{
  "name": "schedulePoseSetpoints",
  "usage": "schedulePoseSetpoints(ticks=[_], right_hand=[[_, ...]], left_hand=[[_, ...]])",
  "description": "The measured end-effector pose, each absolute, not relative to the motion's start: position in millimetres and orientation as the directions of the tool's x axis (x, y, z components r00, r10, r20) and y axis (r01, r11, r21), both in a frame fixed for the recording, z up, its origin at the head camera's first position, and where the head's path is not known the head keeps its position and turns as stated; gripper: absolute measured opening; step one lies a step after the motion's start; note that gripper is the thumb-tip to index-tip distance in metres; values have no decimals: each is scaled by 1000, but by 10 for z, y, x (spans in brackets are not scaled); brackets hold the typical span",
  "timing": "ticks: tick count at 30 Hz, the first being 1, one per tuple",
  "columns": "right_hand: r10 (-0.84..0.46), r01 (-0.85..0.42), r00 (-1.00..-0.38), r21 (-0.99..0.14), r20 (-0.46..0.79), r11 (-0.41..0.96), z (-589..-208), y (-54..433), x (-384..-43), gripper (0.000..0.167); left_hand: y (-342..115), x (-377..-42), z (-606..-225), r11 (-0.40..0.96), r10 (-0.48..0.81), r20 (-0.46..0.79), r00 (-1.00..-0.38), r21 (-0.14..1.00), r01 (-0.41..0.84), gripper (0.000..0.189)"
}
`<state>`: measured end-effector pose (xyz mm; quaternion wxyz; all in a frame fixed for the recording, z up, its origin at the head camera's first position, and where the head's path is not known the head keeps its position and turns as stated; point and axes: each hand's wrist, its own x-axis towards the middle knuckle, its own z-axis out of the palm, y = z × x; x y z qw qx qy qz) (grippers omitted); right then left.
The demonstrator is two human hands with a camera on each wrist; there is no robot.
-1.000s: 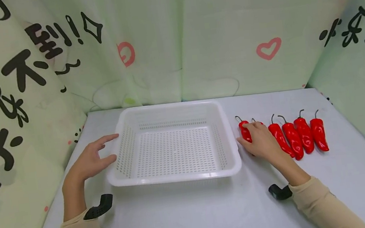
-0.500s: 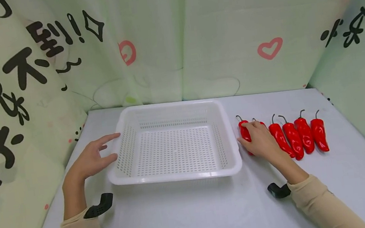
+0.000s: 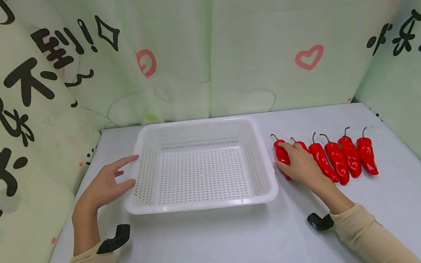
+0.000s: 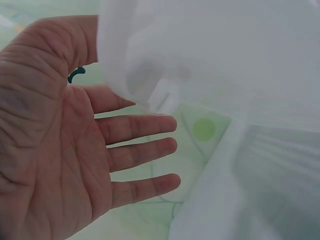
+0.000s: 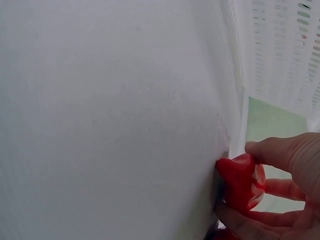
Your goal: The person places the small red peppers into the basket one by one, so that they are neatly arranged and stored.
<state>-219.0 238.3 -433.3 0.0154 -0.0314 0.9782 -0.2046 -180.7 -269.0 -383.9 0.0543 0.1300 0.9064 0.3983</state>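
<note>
– Pale green curtain [image 3: 246,35] behind, with black lettering; white table [image 3: 209,250] in front. Container?

– White basket [image 3: 204,205] on the table, perforated; slotted floor showing, no pepper inside. Probably light and a little flexible; rim looks the best hold.

– Hands?

– Left hand [image 3: 103,186] at the basket's left rim, fingers spread and mostly straight. Contact is hard to tell; the rim hides part of it in the left wrist view. Right hand [image 3: 301,163] pinches the leftmost pepper [image 3: 282,156], thumb on one side, fingers on the other.

– Position of that pepper?

– Just right of the basket, apparently resting on the table. Five other peppers [image 3: 351,158] lie to its right, the nearest partly hidden by the hand.

– Handling?

– Judgement: light; glossy skin, likely slippery; firmness not evident. Grip round the thick body; thin curved stem [image 3: 273,136] might snap.
</note>
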Motion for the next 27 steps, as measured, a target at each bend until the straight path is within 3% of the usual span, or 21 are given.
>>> schedulePoseSetpoints(ticks=[7,27], right_hand=[[-42,-18,-998,-438,-46,899,-4348,2387,-2148,75],[-1,-47,-996,-515,88,856,-4281,2398,-2082,77]], left_hand=[[-2704,-1788,-3905,628,305,15,-952,749,213,59],[-2668,-1789,-3851,704,248,-6,-969,688,176,61]])
